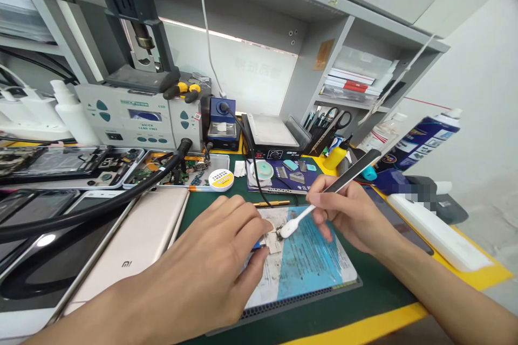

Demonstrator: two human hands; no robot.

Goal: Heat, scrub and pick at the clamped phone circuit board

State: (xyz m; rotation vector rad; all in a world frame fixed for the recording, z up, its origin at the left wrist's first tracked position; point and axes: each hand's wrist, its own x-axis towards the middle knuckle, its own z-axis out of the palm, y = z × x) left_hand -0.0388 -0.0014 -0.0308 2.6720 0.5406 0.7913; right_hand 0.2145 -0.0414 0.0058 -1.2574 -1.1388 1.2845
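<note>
My left hand (220, 256) is curled, thumb and forefinger pinched on what looks like a small pale part (275, 243), half hidden from me, over the blue-and-white sheet (311, 269). My right hand (346, 205) closes around a black-and-white brush (350, 172), its head at the part's far right edge. A gold phone (149, 237) lies to the left.

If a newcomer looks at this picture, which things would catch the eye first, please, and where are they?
Probably the black-and-white brush in the right hand, its white head at a small part that the left hand holds over the blue-and-white sheet. Next, the thick black hose sweeping across the left side, in front of the grey device marked QUICK.
</note>
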